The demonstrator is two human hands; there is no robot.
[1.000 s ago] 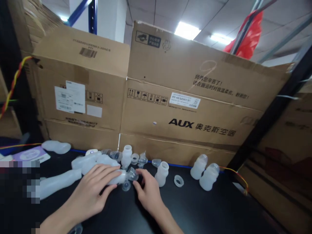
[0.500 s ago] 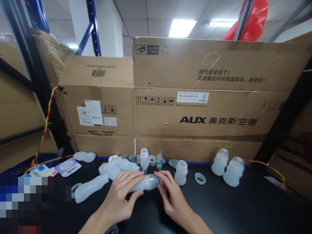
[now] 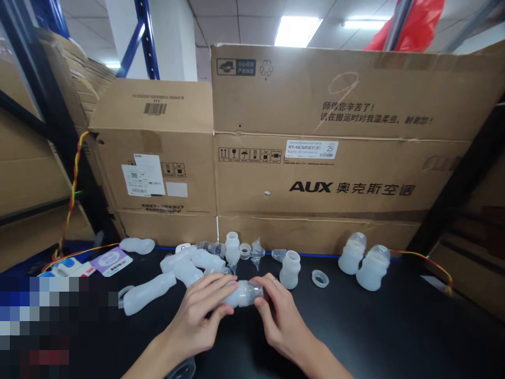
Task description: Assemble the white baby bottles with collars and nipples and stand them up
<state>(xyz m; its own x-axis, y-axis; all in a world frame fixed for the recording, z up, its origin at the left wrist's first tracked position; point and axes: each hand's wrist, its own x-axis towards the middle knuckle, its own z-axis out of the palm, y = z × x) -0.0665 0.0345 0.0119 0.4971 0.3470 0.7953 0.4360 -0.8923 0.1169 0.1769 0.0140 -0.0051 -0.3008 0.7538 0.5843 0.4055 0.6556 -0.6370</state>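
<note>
Low in the middle of the frame, two bare hands meet over a black table (image 3: 394, 326). The left hand (image 3: 199, 316) is wrapped around a milky plastic bottle (image 3: 240, 293) lying on its side, fingers closed over its body. The right hand (image 3: 282, 316) pinches the bottle's clear end — thumb and fingers closed on it. Just behind the hands lie more bottles of the same kind: a long one (image 3: 150, 292) to the left, an open-necked one (image 3: 290, 269) standing upright to the right, and a loose ring (image 3: 320, 278) beside it. Two capped bottles (image 3: 365, 263) stand further right. Large cardboard boxes (image 3: 315, 158) fill the background — stacked against blue shelving.
</note>
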